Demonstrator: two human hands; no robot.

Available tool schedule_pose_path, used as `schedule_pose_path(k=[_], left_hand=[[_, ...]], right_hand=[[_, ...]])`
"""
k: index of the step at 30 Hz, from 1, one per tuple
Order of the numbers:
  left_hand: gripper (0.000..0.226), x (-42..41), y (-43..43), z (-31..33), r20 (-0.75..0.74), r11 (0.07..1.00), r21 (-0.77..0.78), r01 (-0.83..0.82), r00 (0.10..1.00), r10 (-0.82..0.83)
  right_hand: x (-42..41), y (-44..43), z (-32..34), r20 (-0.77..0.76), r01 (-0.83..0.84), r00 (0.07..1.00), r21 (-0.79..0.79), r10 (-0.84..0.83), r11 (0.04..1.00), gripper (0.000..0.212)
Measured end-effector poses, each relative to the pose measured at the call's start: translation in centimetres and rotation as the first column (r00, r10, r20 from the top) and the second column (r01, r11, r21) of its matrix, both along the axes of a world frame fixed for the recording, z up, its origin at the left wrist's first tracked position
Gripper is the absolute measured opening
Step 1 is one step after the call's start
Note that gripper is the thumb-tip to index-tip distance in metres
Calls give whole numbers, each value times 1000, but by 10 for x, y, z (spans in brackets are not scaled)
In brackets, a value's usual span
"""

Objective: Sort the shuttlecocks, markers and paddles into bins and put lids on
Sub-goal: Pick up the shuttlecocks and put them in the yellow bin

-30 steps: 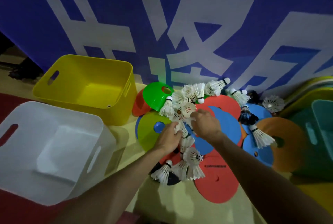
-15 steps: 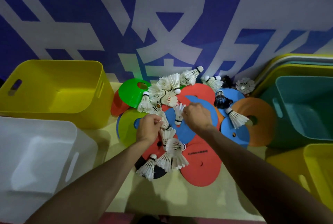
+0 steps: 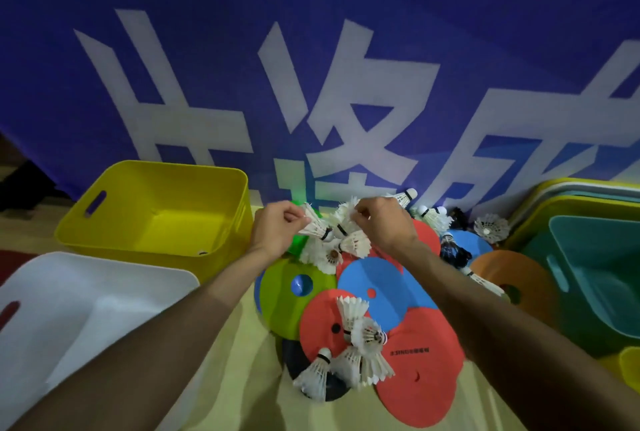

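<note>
Shuttlecocks, white feathered (image 3: pixel 362 337), lie unsorted on flat coloured marker discs (image 3: pixel 377 288); left hand (image 3: pixel 277 229) and right hand (image 3: pixel 384 222) each pinch one; yellow plastic bin (image 3: pixel 166 222) is empty.

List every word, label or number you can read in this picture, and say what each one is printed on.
Blue banner: large white Chinese characters, cut off at the bottom and at the right edge, so I cannot read them with certainty.
Red disc: one short line of dark print, upside down to the camera, too small and blurred to read.
</note>
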State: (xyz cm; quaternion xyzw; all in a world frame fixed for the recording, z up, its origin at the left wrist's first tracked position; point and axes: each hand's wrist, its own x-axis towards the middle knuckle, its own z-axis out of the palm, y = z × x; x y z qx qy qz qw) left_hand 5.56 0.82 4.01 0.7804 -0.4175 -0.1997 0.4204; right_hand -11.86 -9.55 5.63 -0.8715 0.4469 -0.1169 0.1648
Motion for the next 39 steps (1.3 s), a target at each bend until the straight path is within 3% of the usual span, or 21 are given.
schedule_pose_path(k=[6, 12, 17, 22, 39], left_hand=[[12, 70, 8, 61, 53, 996, -64, -64, 996, 68], [15, 137, 38, 87, 105, 982, -86, -167, 979, 175], [12, 191, 75, 82, 135, 969, -60, -238, 960, 244], [11, 231, 105, 52, 186, 959, 71, -275, 948, 258], [8, 247, 118, 4, 179, 967, 142, -213, 966, 187]], right_hand=[[64, 4, 38, 142, -89, 985, -79, 100, 993, 20], [132, 18, 62, 183, -177, 961, -159, 205, 971, 21], [193, 29, 56, 218, -277, 932, -93, 291, 956, 19], [233, 51, 38, 203, -381, 905, -7, 375, 924, 17], [272, 69, -12, 72, -395, 918, 263, 391, 880, 23]])
